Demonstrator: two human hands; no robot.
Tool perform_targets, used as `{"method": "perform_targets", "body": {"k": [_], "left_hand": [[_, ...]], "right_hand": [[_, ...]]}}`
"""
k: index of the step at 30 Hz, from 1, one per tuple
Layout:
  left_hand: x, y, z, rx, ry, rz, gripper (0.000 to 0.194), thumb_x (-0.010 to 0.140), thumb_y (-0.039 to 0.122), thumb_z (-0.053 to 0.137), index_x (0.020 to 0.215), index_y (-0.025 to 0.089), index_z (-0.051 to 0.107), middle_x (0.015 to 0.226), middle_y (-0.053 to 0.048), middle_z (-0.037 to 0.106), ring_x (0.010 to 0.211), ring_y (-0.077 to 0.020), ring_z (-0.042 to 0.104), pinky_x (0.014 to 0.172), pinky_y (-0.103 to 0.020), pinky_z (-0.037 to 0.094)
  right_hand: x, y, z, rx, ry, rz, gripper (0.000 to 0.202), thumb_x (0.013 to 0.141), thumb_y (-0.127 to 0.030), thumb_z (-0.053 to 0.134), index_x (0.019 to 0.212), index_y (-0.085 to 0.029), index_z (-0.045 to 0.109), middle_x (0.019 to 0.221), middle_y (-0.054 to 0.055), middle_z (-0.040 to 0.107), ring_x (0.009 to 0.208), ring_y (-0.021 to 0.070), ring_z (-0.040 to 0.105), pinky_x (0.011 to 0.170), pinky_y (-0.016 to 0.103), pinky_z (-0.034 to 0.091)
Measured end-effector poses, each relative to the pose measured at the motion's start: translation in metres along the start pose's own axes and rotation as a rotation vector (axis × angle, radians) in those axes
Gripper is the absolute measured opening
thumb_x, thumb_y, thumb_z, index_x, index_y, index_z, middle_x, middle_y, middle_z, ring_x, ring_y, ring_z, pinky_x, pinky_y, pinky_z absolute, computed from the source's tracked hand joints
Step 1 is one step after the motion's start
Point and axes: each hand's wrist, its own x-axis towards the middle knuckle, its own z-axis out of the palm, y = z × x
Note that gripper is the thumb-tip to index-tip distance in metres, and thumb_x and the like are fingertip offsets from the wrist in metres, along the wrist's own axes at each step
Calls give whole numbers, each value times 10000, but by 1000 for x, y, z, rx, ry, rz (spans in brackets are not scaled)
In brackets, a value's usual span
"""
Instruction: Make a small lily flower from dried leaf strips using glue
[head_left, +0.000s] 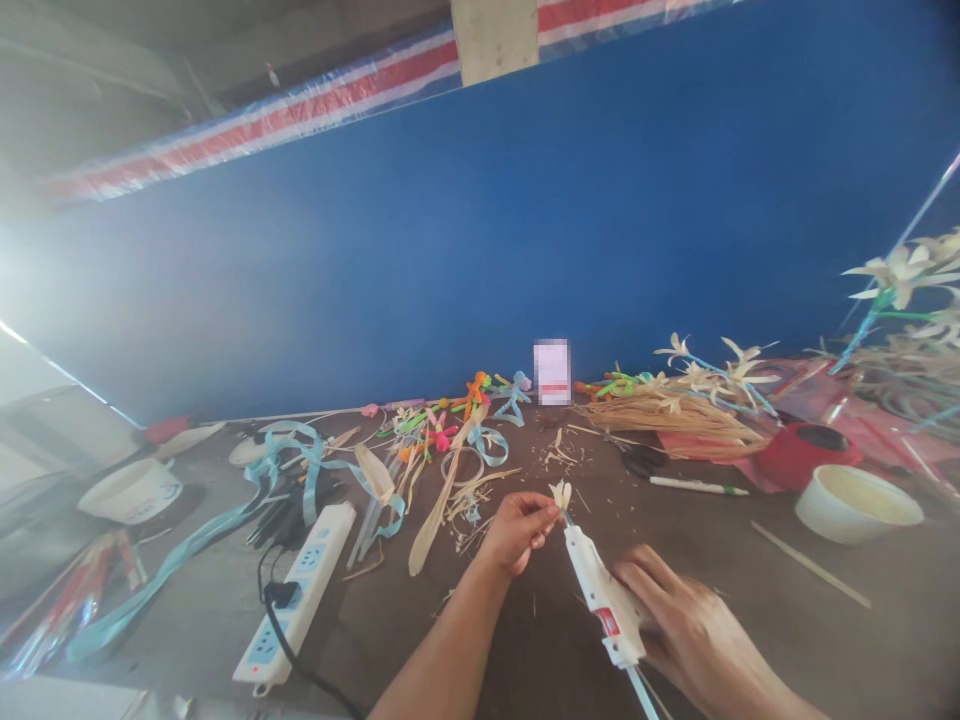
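Between the thumb and fingers of my left hand [517,532] is a small cream-coloured flower [560,494], its pale petals pointing up. My right hand [679,610] is wrapped round the grip of a white hot glue gun [596,590]. The nozzle points away from me and up to the flower's base; I cannot tell whether it touches. A glue stick [643,692] sticks out of the gun's back end. Below the flower, the fingertips hide whatever stem there may be.
A white power strip [300,590] with a black plug lies left, near a long blue ribbon [195,565]. Dried husk strips [439,510] and colourful pipe-cleaner pieces [476,395] lie ahead. On the right are a white bowl [859,505], a pen [697,486] and finished-looking flowers [742,365].
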Motion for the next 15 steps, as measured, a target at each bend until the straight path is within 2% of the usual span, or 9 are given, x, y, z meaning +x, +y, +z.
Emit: {"method": "perform_targets", "body": {"k": [4,8,15], "left_hand": [[0,1,0,19,17,8,272,534,336,708,635,109,595,527,-10,539,411,-25,318,385,-187,119],[-1,1,0,22,-20,16,257,549,325,701,628,105,595,559,-30,564,418,-25,321,385,-187,117],[0,-1,-2,18,0,30,245,552,310,706,623,108,586,489,22,477,406,-24,316,382,-185,128]], "right_hand": [[0,-1,-1,-1,-4,-18,312,677,-120,476,972,-219,472,913,48,502,696,158,553,598,244,435],[2,-2,-3,10,13,-2,313,680,-112,466,973,-220,470,908,49,500,685,156,546,597,246,432],[2,-1,-2,13,37,-37,325,655,-105,477,960,-216,489,879,43,511,656,148,554,570,231,430]]}}
